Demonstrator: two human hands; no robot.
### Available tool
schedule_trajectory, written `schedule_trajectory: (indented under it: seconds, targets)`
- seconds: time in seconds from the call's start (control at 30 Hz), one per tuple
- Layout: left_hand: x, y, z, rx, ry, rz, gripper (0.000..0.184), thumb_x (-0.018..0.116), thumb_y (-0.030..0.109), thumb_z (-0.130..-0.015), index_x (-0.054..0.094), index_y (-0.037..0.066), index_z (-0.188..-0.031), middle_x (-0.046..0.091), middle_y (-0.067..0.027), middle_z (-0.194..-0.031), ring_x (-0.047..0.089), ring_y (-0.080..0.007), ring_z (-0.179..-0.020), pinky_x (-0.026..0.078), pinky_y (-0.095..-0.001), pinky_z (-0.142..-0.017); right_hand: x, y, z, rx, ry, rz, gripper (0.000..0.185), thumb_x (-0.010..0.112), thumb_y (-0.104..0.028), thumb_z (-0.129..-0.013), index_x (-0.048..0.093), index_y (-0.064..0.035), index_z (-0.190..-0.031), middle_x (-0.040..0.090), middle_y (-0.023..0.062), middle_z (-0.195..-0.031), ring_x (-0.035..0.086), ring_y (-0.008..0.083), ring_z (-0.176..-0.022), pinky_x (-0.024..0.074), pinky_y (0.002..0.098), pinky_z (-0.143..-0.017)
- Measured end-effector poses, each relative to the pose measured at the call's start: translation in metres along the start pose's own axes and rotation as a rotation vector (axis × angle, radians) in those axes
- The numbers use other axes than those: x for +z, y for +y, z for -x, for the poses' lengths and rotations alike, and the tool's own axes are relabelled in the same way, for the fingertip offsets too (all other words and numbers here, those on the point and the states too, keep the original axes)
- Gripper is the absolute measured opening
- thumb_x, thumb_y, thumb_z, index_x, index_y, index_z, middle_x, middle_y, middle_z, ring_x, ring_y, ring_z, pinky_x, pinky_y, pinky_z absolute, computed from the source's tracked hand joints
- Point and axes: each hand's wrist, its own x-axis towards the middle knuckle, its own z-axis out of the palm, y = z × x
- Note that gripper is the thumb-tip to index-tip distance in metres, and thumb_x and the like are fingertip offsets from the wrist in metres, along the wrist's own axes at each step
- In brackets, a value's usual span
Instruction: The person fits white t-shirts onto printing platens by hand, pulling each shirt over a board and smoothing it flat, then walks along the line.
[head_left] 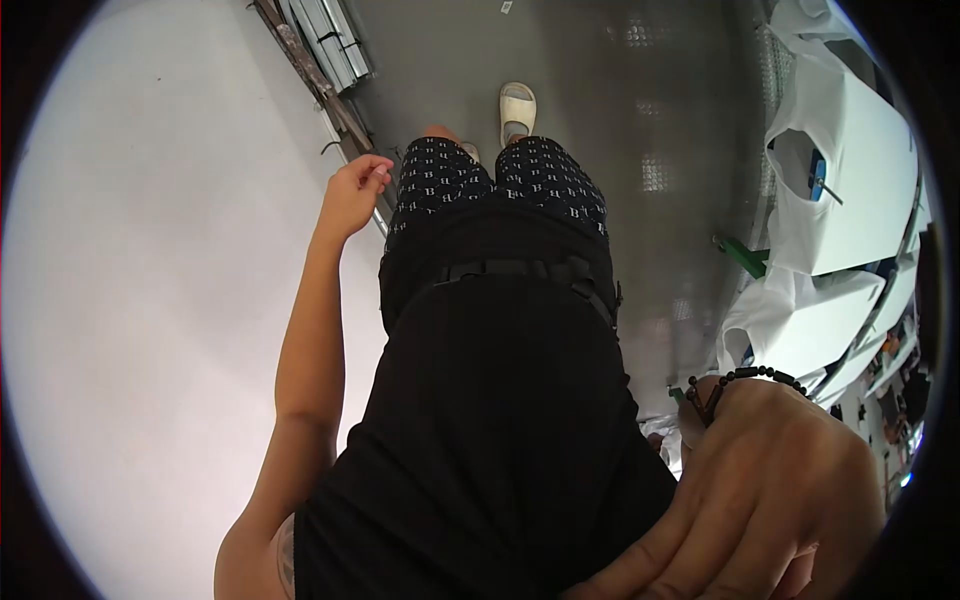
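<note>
My left hand [357, 195] hangs beside my left thigh, its fingers loosely curled in with nothing seen in them. The hand is next to my dark patterned shorts [440, 178]. Close to the camera at the lower right is my right hand [770, 490], back of the hand up, wearing a dark beaded bracelet [760, 372]. Its fingers point down and left past the frame's bottom edge, so the fingertips and anything in them are hidden. A black top [500, 400] with a black strap [510, 269] covers my torso.
A large white surface [170, 300] fills the left side. Metal bars [325, 45] lie at the upper left. On the grey floor [650, 200] is my foot in a cream slipper [517, 105]. White covered chairs [845, 180] stand in a row on the right, with green parts [742, 256] near them.
</note>
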Motion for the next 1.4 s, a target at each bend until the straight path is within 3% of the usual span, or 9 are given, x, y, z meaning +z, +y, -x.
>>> schedule_trajectory:
  seconds: [0.4, 0.53, 0.6, 0.63, 0.83, 0.93, 1.23, 1.3, 1.4]
  targets:
    - [-0.009, -0.01, -0.021, 0.024, 0.12, -0.004, 0.02, 0.056, 0.017, -0.09, 0.062, 0.002, -0.1, 0.066, -0.0075, -0.083, 0.062, -0.0161, -0.077, 0.048, -0.0284, -0.073, -0.069, -0.033, -0.053, -0.132, -0.259, -0.104, 0.016, 0.06, -0.012, -0.085, 0.051, 0.001, -0.082, 0.055, 0.0198, -0.079, 0.059, 0.0391, -0.074, 0.0445, 0.0606, -0.079]
    - [-0.001, -0.025, -0.032, -0.069, 0.296, 0.087, 0.044, 0.056, 0.036, -0.09, 0.054, 0.002, -0.118, 0.06, -0.0146, -0.112, 0.057, -0.0236, -0.104, 0.042, -0.0311, -0.089, -0.217, 0.006, -0.043, 0.163, 0.964, 0.791, 0.025, 0.051, -0.026, -0.093, 0.055, -0.002, -0.1, 0.065, 0.0121, -0.101, 0.059, 0.0231, -0.098, 0.0455, 0.0354, -0.086]
    - [0.017, -0.046, -0.047, -0.188, 0.171, 0.148, 0.061, 0.048, 0.049, -0.09, 0.045, 0.003, -0.13, 0.053, -0.0157, -0.125, 0.049, -0.0258, -0.117, 0.036, -0.0337, -0.099, -0.35, 0.091, 0.022, 0.797, 1.013, 1.602, 0.05, 0.045, -0.045, -0.092, 0.055, -0.0028, -0.116, 0.059, 0.0108, -0.118, 0.055, 0.0269, -0.106, 0.0419, 0.0383, -0.091]
    - [0.02, -0.052, -0.055, -0.242, 0.056, 0.201, 0.069, 0.044, 0.055, -0.09, 0.04, 0.003, -0.134, 0.05, -0.0156, -0.13, 0.046, -0.0262, -0.121, 0.032, -0.0348, -0.102, -0.357, 0.112, 0.016, 0.816, 1.129, 0.632, 0.068, 0.043, -0.058, -0.089, 0.05, -0.0014, -0.126, 0.052, 0.0139, -0.127, 0.051, 0.0268, -0.114, 0.0385, 0.0383, -0.096]
    - [-0.032, -0.115, -0.125, -0.679, -0.067, 0.586, 0.066, 0.041, 0.056, -0.09, 0.052, 0.001, -0.125, 0.057, -0.0166, -0.121, 0.051, -0.0261, -0.113, 0.037, -0.0353, -0.097, -0.374, 0.083, -0.083, 0.462, 1.752, -0.006, 0.057, 0.051, -0.048, -0.088, 0.057, 0.0016, -0.114, 0.062, 0.0168, -0.109, 0.059, 0.0293, -0.098, 0.0464, 0.0423, -0.083]
    - [-0.076, -0.116, -0.168, -0.323, -0.107, -0.109, 0.05, 0.051, 0.046, -0.088, 0.062, 0.003, -0.111, 0.065, -0.0176, -0.098, 0.062, -0.0272, -0.093, 0.046, -0.0369, -0.083, -0.408, 0.068, -0.126, 0.762, 1.569, 0.287, 0.073, 0.054, -0.059, -0.081, 0.054, 0.003, -0.12, 0.059, 0.0216, -0.115, 0.056, 0.033, -0.103, 0.044, 0.0461, -0.085]
    - [-0.214, -0.005, -0.302, -0.216, -0.038, -0.39, 0.032, 0.065, 0.031, -0.076, 0.068, 0.007, -0.097, 0.066, -0.0175, -0.094, 0.063, -0.0317, -0.093, 0.049, -0.039, -0.082, -0.457, -0.069, -0.26, 0.334, 1.604, 1.437, 0.04, 0.061, -0.029, -0.078, 0.056, 0.0011, -0.103, 0.062, 0.0224, -0.095, 0.06, 0.0364, -0.091, 0.0472, 0.0412, -0.082]
    - [-0.254, 0.026, -0.343, -0.075, 0.06, -0.303, 0.033, 0.066, 0.031, -0.076, 0.067, 0.007, -0.098, 0.065, -0.0168, -0.098, 0.063, -0.0325, -0.09, 0.05, -0.0388, -0.081, -0.446, -0.089, -0.27, 0.086, 1.528, 1.657, 0.032, 0.059, -0.025, -0.08, 0.057, -0.0016, -0.102, 0.062, 0.0213, -0.093, 0.06, 0.0364, -0.092, 0.0472, 0.042, -0.081]
    - [-0.325, 0.126, -0.396, -0.274, 0.004, 0.389, 0.024, 0.063, 0.022, -0.082, 0.063, 0.003, -0.096, 0.066, -0.0099, -0.083, 0.064, -0.0185, -0.07, 0.052, -0.031, -0.066, -0.408, -0.164, -0.279, 0.625, 1.074, 1.208, 0.019, 0.06, -0.015, -0.076, 0.065, -0.0068, -0.092, 0.067, 0.0116, -0.083, 0.065, 0.0252, -0.08, 0.0506, 0.0373, -0.073]
